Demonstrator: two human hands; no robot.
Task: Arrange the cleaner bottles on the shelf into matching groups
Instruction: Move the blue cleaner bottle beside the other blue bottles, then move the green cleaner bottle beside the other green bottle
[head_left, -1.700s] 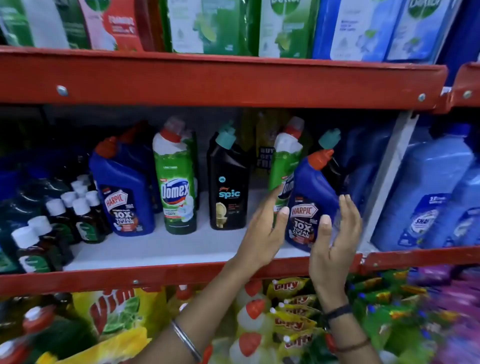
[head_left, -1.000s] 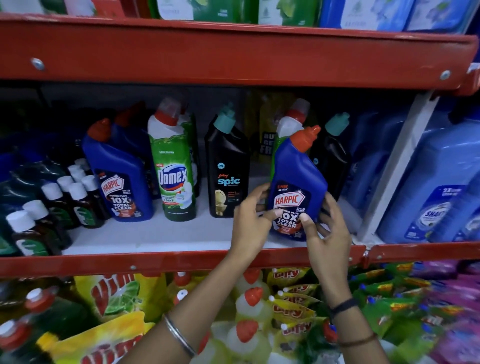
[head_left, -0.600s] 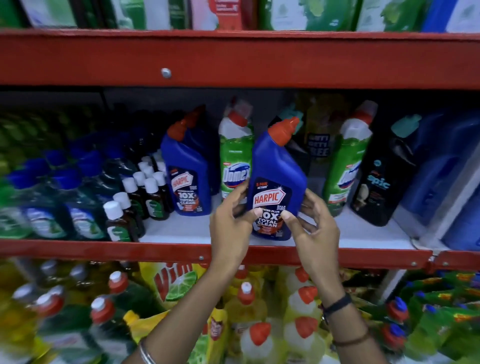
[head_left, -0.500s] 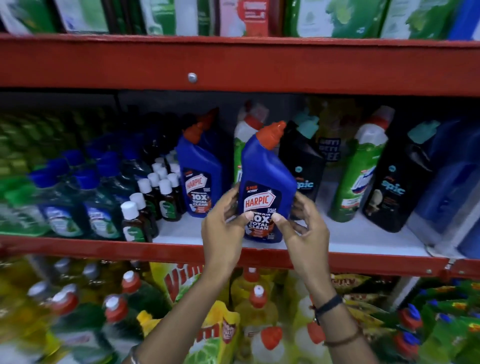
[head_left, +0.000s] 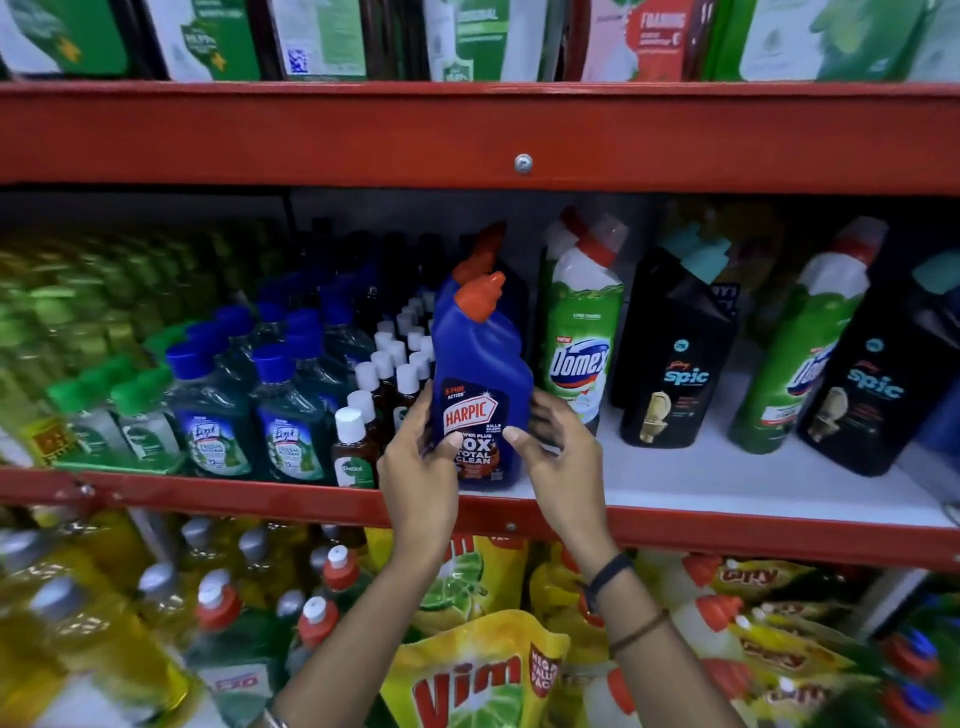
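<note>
Blue Harpic bottle (head_left: 480, 384) upright at near edge of white shelf (head_left: 727, 483), clasped between left hand (head_left: 418, 462) and right hand (head_left: 558, 452). Second Harpic bottle (head_left: 485, 249) directly behind; Domex bottle (head_left: 579, 332) right.

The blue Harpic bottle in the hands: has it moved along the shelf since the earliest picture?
Yes. The Harpic bottle has gone leftward, from right of the black Spic bottle to left of the Domex bottle.

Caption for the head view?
Both hands, left and right, set a blue Harpic bottle beside another Harpic.
</note>
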